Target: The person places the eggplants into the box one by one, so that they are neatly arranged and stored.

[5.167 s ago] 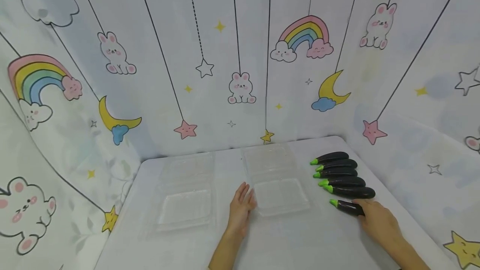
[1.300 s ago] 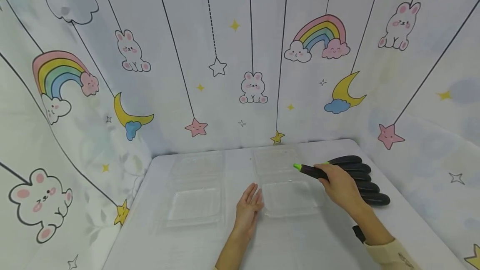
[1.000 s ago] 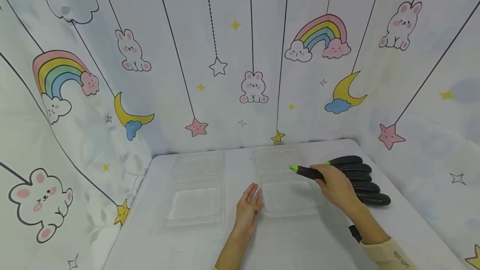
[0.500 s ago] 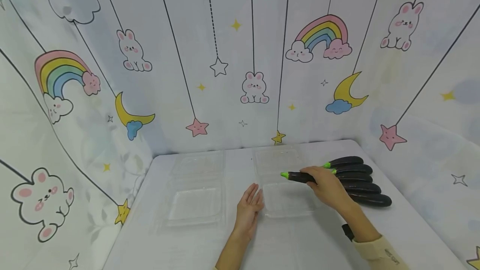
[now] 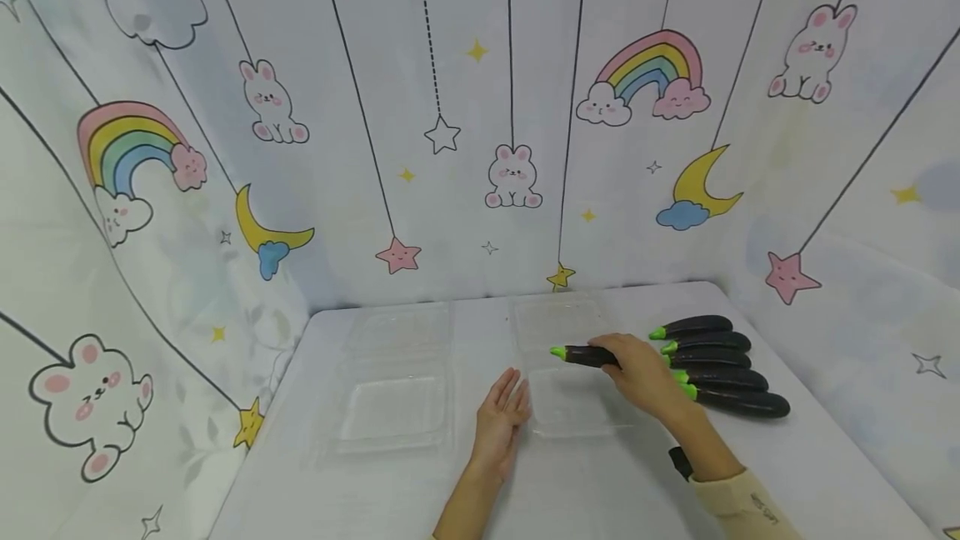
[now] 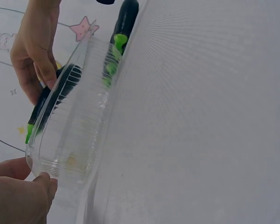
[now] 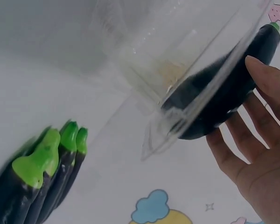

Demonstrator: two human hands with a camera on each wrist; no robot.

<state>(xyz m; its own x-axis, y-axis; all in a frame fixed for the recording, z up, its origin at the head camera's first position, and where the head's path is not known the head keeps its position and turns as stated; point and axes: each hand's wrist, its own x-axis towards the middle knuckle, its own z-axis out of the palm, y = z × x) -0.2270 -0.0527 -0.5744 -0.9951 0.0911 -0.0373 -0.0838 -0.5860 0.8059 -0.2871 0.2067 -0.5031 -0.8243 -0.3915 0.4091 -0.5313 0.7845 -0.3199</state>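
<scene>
My right hand (image 5: pixel 637 369) holds a dark eggplant (image 5: pixel 587 356) with a green stem, thumb on one side and fingers on the other. The stem points left, over the right clear plastic container (image 5: pixel 581 430). In the right wrist view this eggplant (image 7: pixel 252 77) is partly seen through the container's transparent wall; whether they touch I cannot tell. My left hand (image 5: pixel 497 423) is at the container's left side with straight fingers. In the left wrist view, its fingertips (image 6: pixel 46 179) touch the container's end near the rim.
Several more eggplants (image 5: pixel 738 401) lie in a row at the table's right, stems leftward. A second clear plastic container (image 5: pixel 393 442) stands on the left of the white table (image 5: pixel 360 498). A patterned cloth (image 5: pixel 450 65) hangs behind and at the sides.
My right hand has gripped the front eggplant of the row, lifted it and brought it left over the container, lowering slightly. The left hand has stayed at the container's left side.
</scene>
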